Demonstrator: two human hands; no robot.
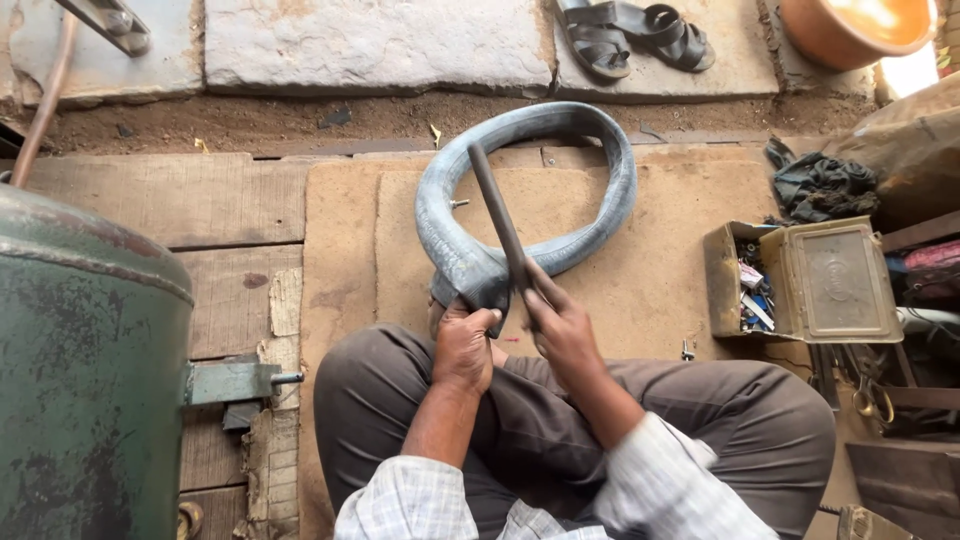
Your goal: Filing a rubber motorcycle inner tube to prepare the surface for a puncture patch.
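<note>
Head view, then — what have the hands got?

— The left hand (463,345) is clamped on a folded-over part of a grey rubber inner tube (450,225), fingers curled tight together, pinning it down just above the person's crossed legs. I'd judge that grip keeps the rubber taut and steady. The rest of the tube loops away over the brown mat (640,290) on the floor.

— And the other one?

— The right hand (562,325) is wrapped round the near end of a long dark file-like bar (497,215), forefinger stretched along it. The bar lies slanted across the tube, its lower part at the pinched spot beside the left hand, probably so it can bear on the rubber there.

— Anything within reach?

— An open metal box (835,280) with small bits inside sits to the right, near the knee; scissors (873,398) lie below it and a dark rag (820,185) above. A green tank (85,370) stands at the left. Sandals (630,35) rest on the stone slabs at the far side, well apart from the work.
</note>
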